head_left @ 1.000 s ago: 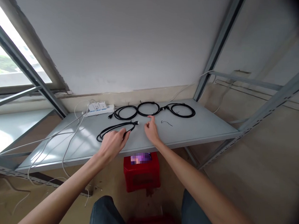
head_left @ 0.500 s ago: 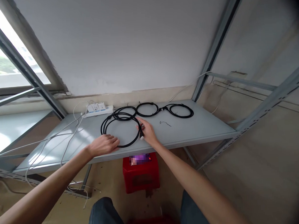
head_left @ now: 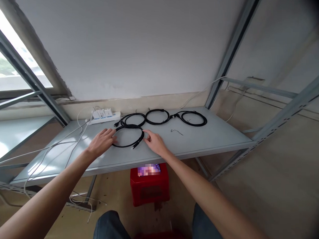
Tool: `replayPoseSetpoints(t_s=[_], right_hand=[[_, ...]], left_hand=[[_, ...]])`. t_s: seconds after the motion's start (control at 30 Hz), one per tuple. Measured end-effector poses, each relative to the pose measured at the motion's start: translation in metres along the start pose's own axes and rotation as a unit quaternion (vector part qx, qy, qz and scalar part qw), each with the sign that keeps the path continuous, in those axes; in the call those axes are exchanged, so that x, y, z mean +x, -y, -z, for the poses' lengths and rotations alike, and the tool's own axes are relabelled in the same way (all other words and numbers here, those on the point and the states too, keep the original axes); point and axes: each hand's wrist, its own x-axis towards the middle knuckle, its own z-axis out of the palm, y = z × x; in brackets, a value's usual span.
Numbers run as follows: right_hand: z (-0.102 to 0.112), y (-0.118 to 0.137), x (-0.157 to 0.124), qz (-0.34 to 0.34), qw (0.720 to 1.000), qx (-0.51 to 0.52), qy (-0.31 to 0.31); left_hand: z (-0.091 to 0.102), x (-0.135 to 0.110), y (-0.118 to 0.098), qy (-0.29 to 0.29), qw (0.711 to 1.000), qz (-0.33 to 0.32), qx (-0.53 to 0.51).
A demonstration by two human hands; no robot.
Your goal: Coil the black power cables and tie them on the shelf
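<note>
A black cable wound into a ring (head_left: 127,146) is between my two hands over the front half of the grey shelf (head_left: 160,147). My left hand (head_left: 103,140) is at the ring's left side, its fingers over the cable and thumb below. On the opposite side, my right hand (head_left: 154,141) grips the ring's edge between thumb and fingers. A dark plug end (head_left: 135,145) sticks out at the lower right of the ring. Behind it lie three more black coils: the left coil (head_left: 134,114), the middle coil (head_left: 158,123) and the right coil (head_left: 202,123).
A white power strip (head_left: 106,118) with adapters stands at the back left, white cords (head_left: 77,146) trailing over the front edge. A short black tie (head_left: 177,131) lies right of my right hand. Below the shelf is a red stool (head_left: 149,185). Metal posts (head_left: 226,53) frame both sides.
The ring has become smaller and rounder and has moved back from the front edge. My left hand has shifted up and left, my right hand slightly left. The coils behind have stayed put.
</note>
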Motion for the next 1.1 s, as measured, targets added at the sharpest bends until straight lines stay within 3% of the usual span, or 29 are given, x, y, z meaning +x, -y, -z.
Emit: replayPoseSetpoints(t_s=[0.17, 0.27, 0.37, 0.47, 0.67, 0.87, 1.1], right_hand=[[0.002, 0.005, -0.003, 0.029, 0.999, -0.036, 0.006], [0.003, 0.007, -0.004, 0.030, 0.998, -0.048, 0.008], [0.004, 0.009, -0.004, 0.019, 0.999, -0.046, 0.004], [0.003, 0.010, -0.005, 0.027, 0.999, -0.041, -0.011], [-0.002, 0.013, -0.006, 0.135, 0.987, -0.082, 0.019], [-0.004, 0.012, -0.006, 0.167, 0.979, -0.107, 0.038], [-0.001, 0.017, -0.009, 0.147, 0.983, -0.093, 0.057]], left_hand=[[0.008, 0.006, 0.002, 0.121, 0.983, 0.135, -0.018], [0.014, 0.012, -0.002, 0.197, 0.967, 0.160, -0.037], [0.023, 0.020, -0.021, 0.146, 0.977, 0.149, -0.034], [0.027, 0.028, -0.053, 0.076, 0.983, 0.145, -0.079], [0.013, 0.031, -0.105, 0.008, 0.977, 0.105, -0.183], [-0.002, 0.030, -0.113, -0.027, 0.963, 0.128, -0.237], [0.002, 0.030, -0.114, 0.014, 0.959, 0.167, -0.229]])
